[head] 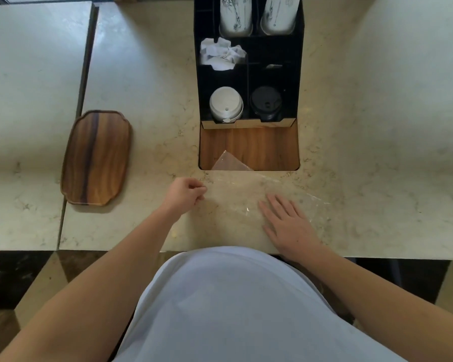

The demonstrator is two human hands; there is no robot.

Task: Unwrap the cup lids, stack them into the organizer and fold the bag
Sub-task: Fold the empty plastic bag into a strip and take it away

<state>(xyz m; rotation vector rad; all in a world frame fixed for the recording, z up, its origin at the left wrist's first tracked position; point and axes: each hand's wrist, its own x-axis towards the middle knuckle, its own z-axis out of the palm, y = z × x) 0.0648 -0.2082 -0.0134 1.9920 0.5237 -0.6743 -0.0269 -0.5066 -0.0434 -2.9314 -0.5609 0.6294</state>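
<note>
A clear plastic bag (236,189) lies flat on the marble counter in front of me, one corner poking over the wooden recess. My left hand (185,190) pinches the bag's left edge with closed fingers. My right hand (288,223) lies flat, fingers spread, pressing on the bag's right part. In the black organizer (249,74) beyond, a stack of white lids (226,103) fills the front left compartment. A stack of black lids (266,103) fills the front right one.
Two stacks of printed paper cups (236,17) stand in the organizer's back compartments, with crumpled white paper (220,54) in the middle left one. A wooden tray (97,158) rests on the counter to the left. The wooden recess (267,147) lies before the organizer.
</note>
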